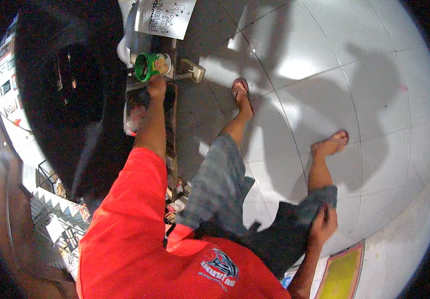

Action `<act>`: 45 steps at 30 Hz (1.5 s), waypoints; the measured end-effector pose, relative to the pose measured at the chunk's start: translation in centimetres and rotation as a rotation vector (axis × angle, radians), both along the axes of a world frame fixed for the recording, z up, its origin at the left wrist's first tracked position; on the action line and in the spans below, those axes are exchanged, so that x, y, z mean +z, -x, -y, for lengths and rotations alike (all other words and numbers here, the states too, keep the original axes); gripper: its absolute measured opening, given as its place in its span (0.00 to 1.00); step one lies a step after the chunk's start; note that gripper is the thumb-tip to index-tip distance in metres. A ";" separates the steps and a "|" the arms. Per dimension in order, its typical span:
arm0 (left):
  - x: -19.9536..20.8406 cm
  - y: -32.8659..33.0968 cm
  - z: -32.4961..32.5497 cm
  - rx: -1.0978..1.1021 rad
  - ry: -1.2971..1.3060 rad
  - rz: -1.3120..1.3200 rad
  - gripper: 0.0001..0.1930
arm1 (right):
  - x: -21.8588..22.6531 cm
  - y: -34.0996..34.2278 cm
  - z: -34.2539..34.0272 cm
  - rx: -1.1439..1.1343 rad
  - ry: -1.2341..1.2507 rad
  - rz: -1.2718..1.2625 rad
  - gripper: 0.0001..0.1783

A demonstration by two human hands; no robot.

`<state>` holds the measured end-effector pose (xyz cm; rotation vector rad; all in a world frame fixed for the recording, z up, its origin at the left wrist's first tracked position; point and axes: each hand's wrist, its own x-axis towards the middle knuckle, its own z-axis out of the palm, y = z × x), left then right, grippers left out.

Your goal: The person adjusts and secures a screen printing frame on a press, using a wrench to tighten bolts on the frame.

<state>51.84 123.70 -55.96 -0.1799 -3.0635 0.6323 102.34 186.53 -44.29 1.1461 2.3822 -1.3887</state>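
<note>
My left hand [158, 86] is stretched forward to the upper left, its fingers closed at the near side of a green tub [156, 65]. The tub has a printed label and a pale end, and its round open mouth is tipped toward the left. What lies inside is too dark to make out. My right hand [323, 225] is low by my right thigh, its fingers curled against dark material next to my grey checked shorts [215, 172]. Whether it grips that dark material [284, 239] or something small is hidden.
A narrow stand with a pale block-shaped end [194, 71] is by the tub. Above it hangs a white sheet with black drawings [166, 18]. A large black shape [70, 94] fills the left. A yellow framed panel [343, 273] leans at lower right. Pale floor tiles [294, 129] surround my sandalled feet.
</note>
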 end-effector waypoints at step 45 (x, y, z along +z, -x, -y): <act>-2.1 -8.8 -25.2 0.199 -0.004 0.525 0.23 | 3.7 4.6 -1.3 -0.262 0.103 0.186 0.14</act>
